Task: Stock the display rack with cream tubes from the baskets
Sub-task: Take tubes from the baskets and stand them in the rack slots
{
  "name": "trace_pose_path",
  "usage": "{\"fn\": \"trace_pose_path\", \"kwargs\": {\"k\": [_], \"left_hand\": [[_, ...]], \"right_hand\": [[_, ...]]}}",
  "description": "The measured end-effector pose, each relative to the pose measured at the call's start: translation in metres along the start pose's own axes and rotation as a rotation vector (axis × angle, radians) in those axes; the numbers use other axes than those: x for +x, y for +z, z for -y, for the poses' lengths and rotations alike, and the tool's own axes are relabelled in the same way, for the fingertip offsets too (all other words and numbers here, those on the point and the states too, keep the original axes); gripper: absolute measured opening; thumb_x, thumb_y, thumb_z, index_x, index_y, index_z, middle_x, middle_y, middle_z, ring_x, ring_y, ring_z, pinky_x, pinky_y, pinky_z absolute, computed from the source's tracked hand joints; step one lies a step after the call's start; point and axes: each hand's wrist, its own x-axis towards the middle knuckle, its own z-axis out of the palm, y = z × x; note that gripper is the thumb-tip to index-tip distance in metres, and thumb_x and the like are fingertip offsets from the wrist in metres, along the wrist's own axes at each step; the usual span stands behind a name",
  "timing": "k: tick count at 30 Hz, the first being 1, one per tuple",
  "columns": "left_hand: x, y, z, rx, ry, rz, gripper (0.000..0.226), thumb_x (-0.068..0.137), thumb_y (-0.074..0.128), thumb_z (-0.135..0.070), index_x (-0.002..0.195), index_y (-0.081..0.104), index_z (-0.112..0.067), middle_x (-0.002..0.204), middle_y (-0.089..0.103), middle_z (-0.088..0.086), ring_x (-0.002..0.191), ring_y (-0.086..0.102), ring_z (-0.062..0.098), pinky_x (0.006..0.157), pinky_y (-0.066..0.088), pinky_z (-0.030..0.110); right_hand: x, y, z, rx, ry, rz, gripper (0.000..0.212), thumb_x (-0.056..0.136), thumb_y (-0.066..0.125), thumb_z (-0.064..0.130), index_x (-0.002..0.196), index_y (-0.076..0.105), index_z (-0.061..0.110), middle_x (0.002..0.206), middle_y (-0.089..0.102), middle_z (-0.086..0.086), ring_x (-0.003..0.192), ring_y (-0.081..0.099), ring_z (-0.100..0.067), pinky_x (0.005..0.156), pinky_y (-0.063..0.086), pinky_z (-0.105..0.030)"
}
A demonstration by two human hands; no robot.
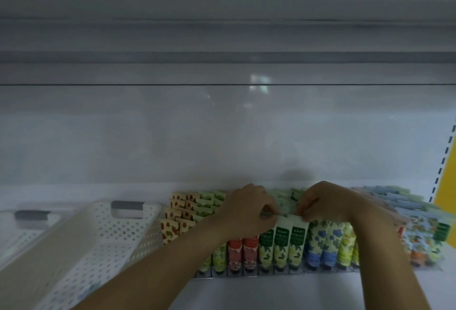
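Our white shelf (pixel 271 293) carries a perforated basket (pixel 116 245), a second basket (pixel 19 233) left of it, and a display rack (pixel 246 274) of cream tubes (pixel 281 243).

A glossy white back panel (pixel 148 137) filled the middle, dimly lit, with a pale reflection (pixel 259 82) toward one o'clock. At twelve, a grey upper shelf (pixel 222 58) looked blurred. At three o'clock a slotted upright (pixel 444 161) stood beside a yellow panel (pixel 447 186).
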Motion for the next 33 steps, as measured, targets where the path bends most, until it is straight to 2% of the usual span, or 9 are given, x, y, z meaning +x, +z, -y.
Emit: {"fn": "trace_pose_path", "kwargs": {"k": [3, 7, 11, 16, 20, 24, 28, 30, 33], "left_hand": [[0.0, -0.001, 0.001, -0.012, 0.011, -0.008, 0.021, 0.088, 0.057, -0.028, 0.104, 0.068, -0.018, 0.1, 0.057, 0.0, 0.09, 0.043, 0.007, 0.074, 0.036, 0.023], [0.001, -0.001, 0.002, -0.043, -0.027, -0.009, 0.03, 0.089, 0.049, -0.035, 0.107, 0.066, -0.018, 0.108, 0.055, -0.003, 0.098, 0.042, 0.007, 0.086, 0.038, 0.027], [0.003, 0.0, 0.003, -0.014, -0.046, 0.045, 0.043, 0.086, 0.038, -0.041, 0.114, 0.064, -0.02, 0.121, 0.056, -0.007, 0.112, 0.04, 0.011, 0.096, 0.036, 0.03], [0.004, 0.002, 0.003, 0.015, -0.046, 0.086, 0.046, 0.085, 0.036, -0.041, 0.118, 0.062, -0.02, 0.124, 0.057, -0.008, 0.114, 0.038, 0.011, 0.096, 0.035, 0.027], [0.004, 0.003, 0.004, 0.008, -0.05, 0.072, 0.054, 0.078, 0.032, -0.042, 0.117, 0.063, -0.021, 0.122, 0.058, -0.009, 0.112, 0.039, 0.01, 0.095, 0.036, 0.028], [0.003, 0.005, 0.005, 0.01, -0.042, 0.069, 0.054, 0.08, 0.031, -0.041, 0.119, 0.061, -0.02, 0.122, 0.058, -0.007, 0.113, 0.04, 0.011, 0.095, 0.036, 0.03], [0.007, 0.007, 0.011, 0.004, -0.053, 0.012, 0.056, 0.082, 0.027, -0.042, 0.124, 0.057, -0.019, 0.126, 0.056, -0.005, 0.118, 0.04, 0.012, 0.101, 0.033, 0.03], [0.011, 0.007, 0.015, -0.001, -0.069, 0.006, 0.068, 0.08, 0.019, -0.05, 0.127, 0.054, -0.017, 0.13, 0.053, -0.005, 0.121, 0.039, 0.013, 0.103, 0.029, 0.025], [0.017, 0.006, 0.022, 0.027, -0.082, 0.034, 0.083, 0.071, 0.009, -0.057, 0.128, 0.054, -0.016, 0.133, 0.052, -0.003, 0.125, 0.039, 0.014, 0.107, 0.028, 0.027]], "right_hand": [[0.0, -0.002, -0.003, 0.065, -0.015, -0.11, 0.005, 0.082, 0.065, 0.013, 0.079, 0.07, 0.012, 0.069, 0.058, 0.008, 0.064, 0.051, -0.004, 0.056, 0.04, -0.012], [0.005, -0.001, -0.01, 0.154, -0.021, -0.275, 0.012, 0.082, 0.065, 0.01, 0.075, 0.066, 0.02, 0.074, 0.058, 0.01, 0.073, 0.053, -0.007, 0.059, 0.037, -0.01], [0.011, 0.007, -0.008, 0.114, 0.001, -0.207, 0.012, 0.081, 0.066, 0.009, 0.089, 0.073, 0.014, 0.083, 0.062, 0.001, 0.078, 0.056, -0.012, 0.064, 0.04, -0.018], [0.014, 0.011, -0.006, 0.104, 0.005, -0.171, 0.017, 0.081, 0.064, 0.006, 0.092, 0.074, 0.014, 0.083, 0.063, -0.001, 0.08, 0.057, -0.014, 0.069, 0.042, -0.021], [0.016, 0.011, -0.008, 0.115, -0.003, -0.166, 0.016, 0.08, 0.064, 0.004, 0.088, 0.074, 0.014, 0.082, 0.065, -0.003, 0.077, 0.058, -0.014, 0.058, 0.043, -0.014], [0.017, 0.01, -0.01, 0.124, -0.033, -0.256, 0.013, 0.083, 0.063, 0.009, 0.089, 0.073, 0.014, 0.083, 0.063, 0.002, 0.077, 0.055, -0.009, 0.058, 0.04, -0.011], [0.024, 0.013, -0.012, 0.101, -0.028, -0.469, 0.018, 0.087, 0.059, 0.013, 0.1, 0.071, 0.015, 0.102, 0.066, -0.001, 0.095, 0.059, -0.015, 0.078, 0.041, -0.02], [0.03, 0.018, -0.011, 0.093, -0.013, -0.478, 0.019, 0.087, 0.06, 0.015, 0.101, 0.071, 0.016, 0.109, 0.067, -0.002, 0.102, 0.06, -0.019, 0.086, 0.046, -0.026], [0.036, 0.024, -0.013, 0.059, 0.005, -0.424, 0.018, 0.085, 0.06, 0.016, 0.096, 0.073, 0.021, 0.105, 0.07, -0.001, 0.098, 0.062, -0.019, 0.088, 0.05, -0.03]]}}
